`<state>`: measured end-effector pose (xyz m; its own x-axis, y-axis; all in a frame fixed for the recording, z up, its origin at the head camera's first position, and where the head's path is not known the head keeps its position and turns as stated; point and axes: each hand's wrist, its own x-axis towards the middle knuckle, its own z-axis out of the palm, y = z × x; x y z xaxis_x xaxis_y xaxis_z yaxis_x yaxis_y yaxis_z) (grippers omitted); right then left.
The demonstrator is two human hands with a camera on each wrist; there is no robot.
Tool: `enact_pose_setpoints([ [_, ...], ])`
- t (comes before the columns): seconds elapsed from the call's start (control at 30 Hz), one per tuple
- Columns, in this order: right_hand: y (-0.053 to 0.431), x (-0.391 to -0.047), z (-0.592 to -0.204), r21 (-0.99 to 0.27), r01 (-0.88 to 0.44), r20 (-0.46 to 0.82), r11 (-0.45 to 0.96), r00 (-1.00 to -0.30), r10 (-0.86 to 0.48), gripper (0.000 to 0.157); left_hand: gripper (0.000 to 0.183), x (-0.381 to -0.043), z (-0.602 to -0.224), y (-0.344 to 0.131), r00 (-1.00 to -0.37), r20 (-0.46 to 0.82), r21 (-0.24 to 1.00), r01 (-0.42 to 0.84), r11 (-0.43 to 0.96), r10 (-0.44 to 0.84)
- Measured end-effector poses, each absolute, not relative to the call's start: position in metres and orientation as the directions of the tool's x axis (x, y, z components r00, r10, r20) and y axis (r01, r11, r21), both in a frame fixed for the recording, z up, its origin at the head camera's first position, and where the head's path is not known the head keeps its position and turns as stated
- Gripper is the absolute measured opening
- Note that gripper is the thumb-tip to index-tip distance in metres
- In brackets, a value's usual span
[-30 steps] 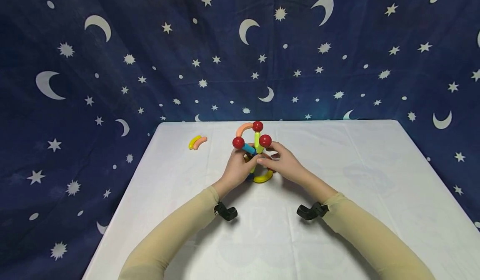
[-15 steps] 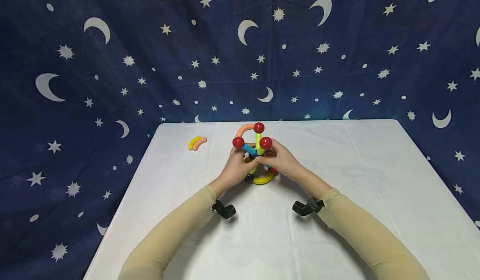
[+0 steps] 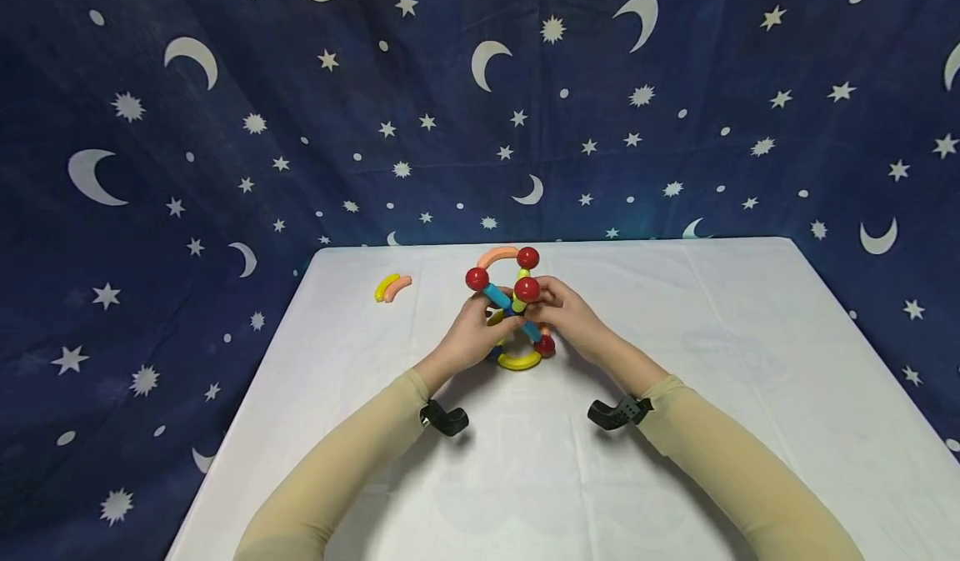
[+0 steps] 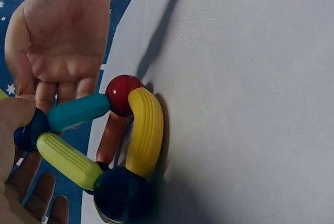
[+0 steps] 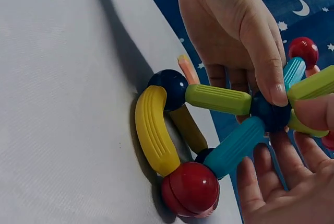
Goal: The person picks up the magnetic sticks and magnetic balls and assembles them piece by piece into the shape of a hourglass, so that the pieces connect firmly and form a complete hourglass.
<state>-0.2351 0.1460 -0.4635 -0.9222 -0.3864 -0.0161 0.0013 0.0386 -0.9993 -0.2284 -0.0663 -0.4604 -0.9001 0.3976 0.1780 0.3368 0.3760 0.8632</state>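
Observation:
A ball-and-stick model of glossy balls and ribbed plastic sticks stands on the table between both hands. My left hand grips its middle, thumb on the dark blue centre ball. From the other side my right hand pinches it beside that ball, thumb at a light green stick. Three red balls, one the nearest red ball, top the model, two of them joined by a curved salmon stick. Below, a curved yellow stick links a red ball and a dark blue ball.
Two loose curved sticks, a yellow stick and a salmon stick, lie together at the back left of the white-covered table. Behind the table hangs a blue cloth with moons and stars.
The model has turned between my hands: its rear red ball has shifted right, the lower yellow stick left, and a lower red ball has come into view at the right.

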Motion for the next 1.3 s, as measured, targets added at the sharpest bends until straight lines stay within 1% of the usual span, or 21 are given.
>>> enact_pose_setpoints([
  [0.17,0.140,-0.241,-0.462,-0.999,0.042,-0.045,0.015,-0.925,-0.378,0.045,0.053,-0.226,-0.458,-0.067,-0.906,0.155,0.861,0.319,0.396,0.393],
  [0.27,0.137,-0.244,-0.463,-0.997,0.071,-0.057,-0.025,-0.925,-0.377,0.045,0.055,-0.224,-0.458,-0.066,-0.916,0.149,0.871,0.300,0.390,0.372],
  [0.43,0.135,-0.245,-0.465,-0.988,0.105,-0.056,-0.115,-0.929,-0.366,0.036,0.051,-0.221,-0.460,-0.065,-0.940,0.132,0.887,0.254,0.387,0.313],
  [0.57,0.136,-0.244,-0.465,-0.987,0.096,-0.047,-0.129,-0.940,-0.338,0.026,0.045,-0.218,-0.460,-0.066,-0.955,0.118,0.881,0.226,0.416,0.271],
  [0.6,0.137,-0.243,-0.465,-0.988,0.088,-0.042,-0.127,-0.943,-0.329,0.026,0.046,-0.217,-0.460,-0.066,-0.958,0.116,0.877,0.223,0.425,0.263],
  [0.73,0.137,-0.241,-0.464,-0.991,0.061,-0.022,-0.116,-0.950,-0.310,0.027,0.038,-0.219,-0.459,-0.069,-0.957,0.106,0.874,0.220,0.433,0.271],
  [1.07,0.138,-0.229,-0.465,-0.997,-0.072,0.072,-0.013,-0.934,-0.349,0.036,0.027,-0.231,-0.458,-0.081,-0.911,0.085,0.879,0.260,0.401,0.405],
  [1.2,0.136,-0.227,-0.468,-0.991,-0.130,0.112,0.030,-0.933,-0.341,0.036,0.027,-0.232,-0.458,-0.084,-0.904,0.088,0.876,0.270,0.400,0.419],
  [1.3,0.134,-0.226,-0.469,-0.979,-0.188,0.155,0.076,-0.937,-0.314,0.035,0.030,-0.232,-0.459,-0.084,-0.904,0.097,0.876,0.276,0.396,0.416],
])
